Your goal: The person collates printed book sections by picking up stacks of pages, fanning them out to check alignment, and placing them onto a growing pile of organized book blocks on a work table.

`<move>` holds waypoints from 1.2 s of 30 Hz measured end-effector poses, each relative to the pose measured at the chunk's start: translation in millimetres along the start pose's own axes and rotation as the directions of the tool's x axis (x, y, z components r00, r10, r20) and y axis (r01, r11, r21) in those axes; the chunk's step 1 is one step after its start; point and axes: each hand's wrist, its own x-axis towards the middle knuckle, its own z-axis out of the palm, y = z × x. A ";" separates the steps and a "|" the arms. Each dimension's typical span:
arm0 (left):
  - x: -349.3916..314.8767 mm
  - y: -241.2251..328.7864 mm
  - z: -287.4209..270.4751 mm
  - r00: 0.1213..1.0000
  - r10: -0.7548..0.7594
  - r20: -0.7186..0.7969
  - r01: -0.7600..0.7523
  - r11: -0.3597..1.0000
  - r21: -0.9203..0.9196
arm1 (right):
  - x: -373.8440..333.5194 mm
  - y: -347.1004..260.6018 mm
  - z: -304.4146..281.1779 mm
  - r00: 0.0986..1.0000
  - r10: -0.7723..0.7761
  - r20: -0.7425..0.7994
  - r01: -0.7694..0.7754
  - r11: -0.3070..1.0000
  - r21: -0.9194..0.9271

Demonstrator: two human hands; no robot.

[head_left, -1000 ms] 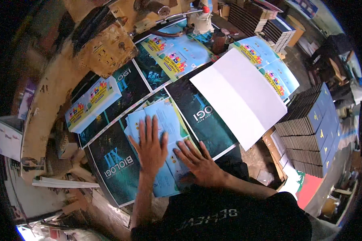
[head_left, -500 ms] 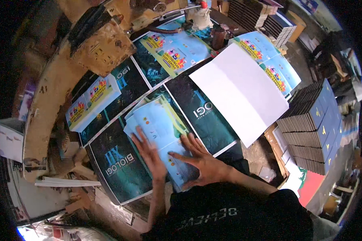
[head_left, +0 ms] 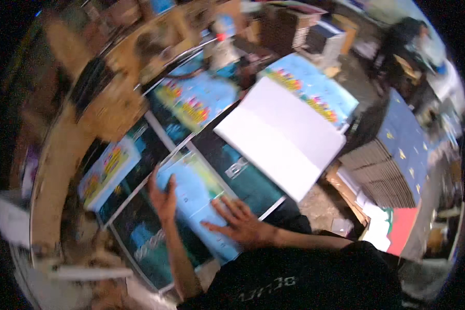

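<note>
A stack of light blue printed sheets (head_left: pixel 190 200) with a green and yellow edge lies at the middle of the table, over large dark printed sheets (head_left: pixel 261 190). My left hand (head_left: pixel 163 200) is at its left edge, thumb and fingers apart, the thumb by the sheets. Flat across the near part of the stack lies my right hand (head_left: pixel 243 226), fingers spread. Motion blurs the picture, so whether the left fingertips pinch any sheet is hard to see.
Large white paper (head_left: pixel 284 134) lies to the right, over colourful blue sheets (head_left: pixel 315 88). Similar folded sheets (head_left: pixel 111 170) lie at left. Bound blue-covered books (head_left: pixel 398 155) stand piled at far right. A worn wooden board (head_left: pixel 108 111) rims the left side. A pale bottle-like container (head_left: pixel 223 54) stands behind.
The view has swung, shifting the scene. My left hand has moved from on top of the blue sheets to their left edge. The right hand stays on them, and the stack looks more even.
</note>
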 end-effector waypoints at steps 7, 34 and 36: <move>2.2 -3.9 -28.8 0.989 -0.032 0.141 0.051 0.990 -0.135 | 14.2 2.1 -1.9 0.985 -0.059 0.163 0.053 0.998 0.041; -10.9 26.0 26.9 0.972 0.111 0.207 -0.231 0.620 0.750 | 28.5 -53.1 26.4 0.983 0.178 -0.043 -0.180 0.901 -0.394; -4.7 35.1 35.5 0.967 0.120 0.223 -0.248 0.636 0.731 | 32.8 -58.7 -0.7 0.994 0.023 0.103 0.005 0.964 -0.267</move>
